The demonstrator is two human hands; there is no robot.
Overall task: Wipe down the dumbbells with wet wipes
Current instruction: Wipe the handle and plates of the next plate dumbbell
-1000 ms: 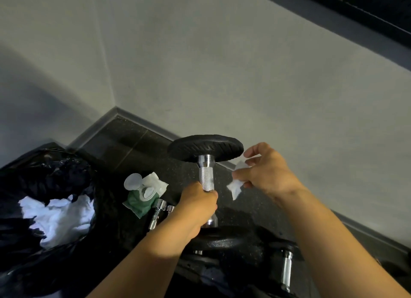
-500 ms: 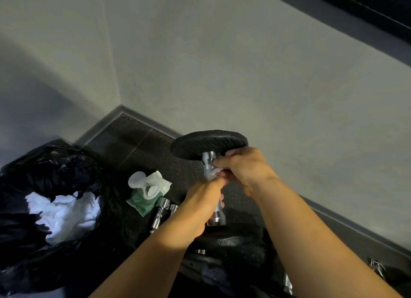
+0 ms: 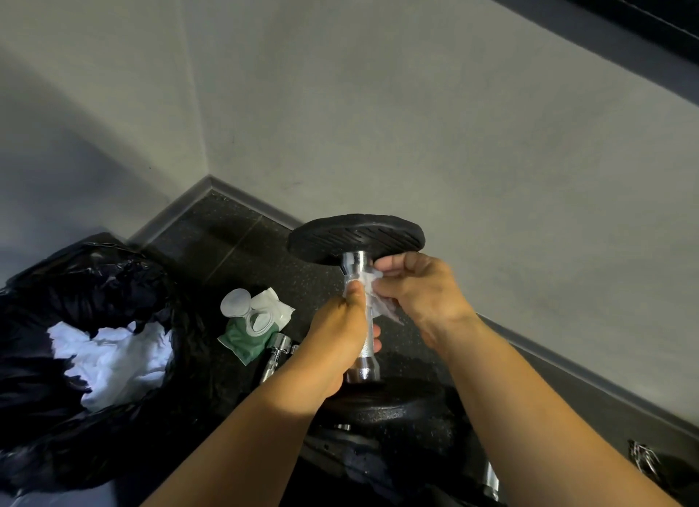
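Note:
A dumbbell (image 3: 355,238) with black round heads and a chrome handle stands upright on end in the middle of the view. My left hand (image 3: 336,340) grips the lower part of the chrome handle, thumb pointing up along it. My right hand (image 3: 420,291) pinches a white wet wipe (image 3: 378,298) and holds it against the upper part of the handle, just under the top head. The wipe hangs partly below my fingers.
A green wet-wipe pack (image 3: 255,323) with its round lid flipped open lies on the dark floor. A black rubbish bag (image 3: 94,355) with used white wipes sits at the left. More dumbbells (image 3: 278,355) lie below. Grey walls meet in a corner behind.
My right hand brought the wipe from the right of the dumbbell onto the chrome handle and now holds it against the upper handle. My left hand kept its grip.

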